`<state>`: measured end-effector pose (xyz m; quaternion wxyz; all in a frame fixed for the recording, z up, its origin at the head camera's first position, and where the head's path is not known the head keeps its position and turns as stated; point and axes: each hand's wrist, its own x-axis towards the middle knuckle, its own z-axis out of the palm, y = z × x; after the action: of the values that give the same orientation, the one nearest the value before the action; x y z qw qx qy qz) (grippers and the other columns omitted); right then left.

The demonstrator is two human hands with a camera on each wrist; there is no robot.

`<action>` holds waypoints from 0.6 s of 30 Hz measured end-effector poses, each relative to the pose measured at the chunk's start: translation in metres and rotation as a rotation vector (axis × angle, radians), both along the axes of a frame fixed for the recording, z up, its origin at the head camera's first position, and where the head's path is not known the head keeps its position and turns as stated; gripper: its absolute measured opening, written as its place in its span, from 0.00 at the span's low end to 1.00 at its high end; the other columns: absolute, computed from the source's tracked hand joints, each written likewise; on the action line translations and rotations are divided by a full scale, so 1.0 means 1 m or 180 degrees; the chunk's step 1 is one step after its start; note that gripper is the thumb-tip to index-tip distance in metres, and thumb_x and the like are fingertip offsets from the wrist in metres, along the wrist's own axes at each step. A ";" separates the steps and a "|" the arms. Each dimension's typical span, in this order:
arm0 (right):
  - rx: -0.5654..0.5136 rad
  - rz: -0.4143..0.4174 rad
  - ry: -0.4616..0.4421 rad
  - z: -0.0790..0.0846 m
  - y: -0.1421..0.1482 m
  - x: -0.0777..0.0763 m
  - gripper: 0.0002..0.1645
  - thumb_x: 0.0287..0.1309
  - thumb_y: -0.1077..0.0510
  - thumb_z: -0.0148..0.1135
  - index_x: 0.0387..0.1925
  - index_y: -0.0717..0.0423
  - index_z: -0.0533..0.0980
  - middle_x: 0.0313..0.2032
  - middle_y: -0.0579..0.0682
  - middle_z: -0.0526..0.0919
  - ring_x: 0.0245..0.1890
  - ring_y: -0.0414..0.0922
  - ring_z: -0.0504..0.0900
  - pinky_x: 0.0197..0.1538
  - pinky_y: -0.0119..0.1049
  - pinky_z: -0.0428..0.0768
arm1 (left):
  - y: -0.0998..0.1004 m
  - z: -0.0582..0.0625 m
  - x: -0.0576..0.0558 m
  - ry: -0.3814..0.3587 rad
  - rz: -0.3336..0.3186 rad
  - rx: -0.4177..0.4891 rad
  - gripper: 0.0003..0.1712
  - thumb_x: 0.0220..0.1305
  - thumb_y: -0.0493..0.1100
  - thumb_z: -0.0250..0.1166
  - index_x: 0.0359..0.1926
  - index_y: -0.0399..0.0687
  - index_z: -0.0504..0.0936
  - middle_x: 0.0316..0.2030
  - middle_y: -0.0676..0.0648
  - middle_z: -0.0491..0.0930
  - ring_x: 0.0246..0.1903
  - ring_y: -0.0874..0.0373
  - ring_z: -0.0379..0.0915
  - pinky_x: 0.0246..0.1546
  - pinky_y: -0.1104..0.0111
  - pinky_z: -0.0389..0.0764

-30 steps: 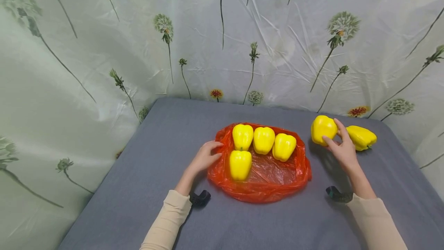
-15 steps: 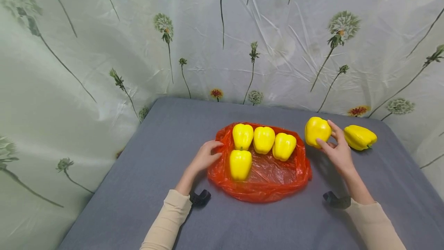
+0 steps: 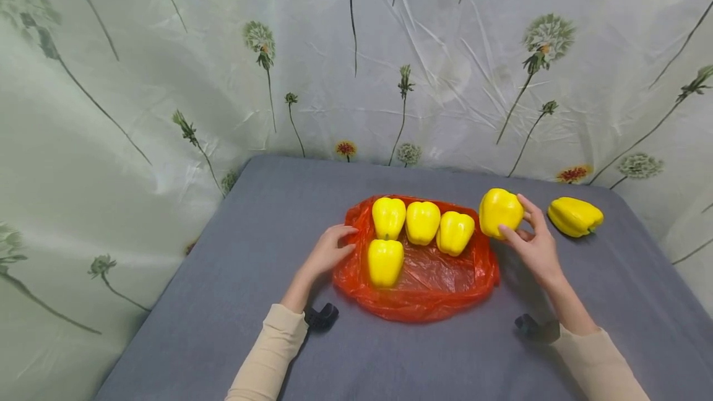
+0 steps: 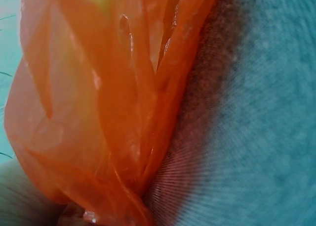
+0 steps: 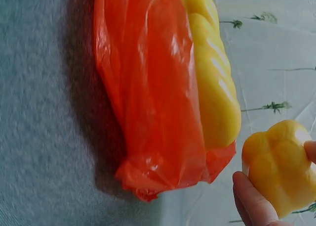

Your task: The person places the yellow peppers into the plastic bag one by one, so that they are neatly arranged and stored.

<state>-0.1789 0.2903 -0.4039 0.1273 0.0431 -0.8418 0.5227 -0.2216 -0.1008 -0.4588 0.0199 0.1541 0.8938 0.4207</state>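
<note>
My right hand (image 3: 536, 251) holds a yellow bell pepper (image 3: 500, 213) between thumb and fingers. The pepper is raised, overlapping the right back rim of a red plastic bag (image 3: 426, 307) in the head view. In the right wrist view, the fingertips press the sides of this pepper (image 5: 279, 166). My left hand (image 3: 327, 252) grips the bag's left edge; the left wrist view has the thin plastic (image 4: 118, 137) gathered towards that hand. Inside the opened bag, three yellow peppers (image 3: 422, 223) stand in a back row, and another pepper (image 3: 385, 263) lies at front left.
One more yellow pepper (image 3: 575, 216) lies on its side on the grey table (image 3: 423, 364), right of the bag and behind my right hand. A dandelion-print curtain (image 3: 312, 67) hangs along the table's back and left side.
My right hand has carried its pepper leftward, away from the lying pepper and up to the bag's right back rim. The left hand has stayed at the bag's left edge.
</note>
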 end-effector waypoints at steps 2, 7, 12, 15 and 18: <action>0.0069 -0.0008 -0.0006 0.001 -0.002 0.002 0.42 0.62 0.60 0.56 0.72 0.44 0.48 0.48 0.32 0.61 0.31 0.19 0.76 0.35 0.14 0.77 | 0.000 -0.001 0.000 -0.0004 0.0000 0.0008 0.21 0.60 0.38 0.61 0.56 0.40 0.76 0.57 0.39 0.75 0.62 0.42 0.64 0.66 0.48 0.64; 0.0135 -0.0014 -0.0020 0.004 -0.008 0.006 0.42 0.61 0.59 0.57 0.72 0.45 0.49 0.49 0.34 0.62 0.31 0.19 0.76 0.34 0.15 0.77 | 0.000 -0.003 0.000 -0.0034 0.0014 0.0015 0.22 0.61 0.39 0.61 0.56 0.41 0.76 0.58 0.40 0.75 0.64 0.42 0.63 0.67 0.49 0.63; 0.0169 0.0025 -0.0050 0.008 -0.015 0.011 0.42 0.61 0.59 0.58 0.72 0.44 0.50 0.53 0.43 0.64 0.32 0.19 0.76 0.35 0.15 0.78 | 0.000 -0.002 0.001 -0.0012 0.0011 0.0045 0.21 0.60 0.38 0.61 0.56 0.40 0.76 0.57 0.39 0.75 0.63 0.42 0.63 0.66 0.48 0.63; 0.0229 0.0086 -0.0058 0.009 -0.020 0.014 0.43 0.61 0.58 0.58 0.72 0.43 0.49 0.55 0.51 0.64 0.34 0.17 0.75 0.35 0.16 0.78 | 0.000 -0.001 0.001 -0.0016 0.0003 0.0053 0.21 0.61 0.38 0.60 0.56 0.40 0.76 0.58 0.39 0.75 0.63 0.42 0.63 0.66 0.48 0.63; 0.0202 0.0200 -0.0036 0.008 -0.024 0.017 0.43 0.61 0.60 0.57 0.72 0.45 0.49 0.57 0.56 0.62 0.36 0.17 0.75 0.36 0.16 0.78 | 0.000 0.000 0.001 -0.0024 -0.0007 0.0063 0.21 0.61 0.38 0.60 0.56 0.40 0.76 0.58 0.39 0.75 0.63 0.42 0.63 0.66 0.48 0.63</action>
<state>-0.1622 0.2660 -0.3959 0.1046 0.0705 -0.8570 0.4997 -0.2203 -0.1008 -0.4584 0.0221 0.1536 0.8894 0.4300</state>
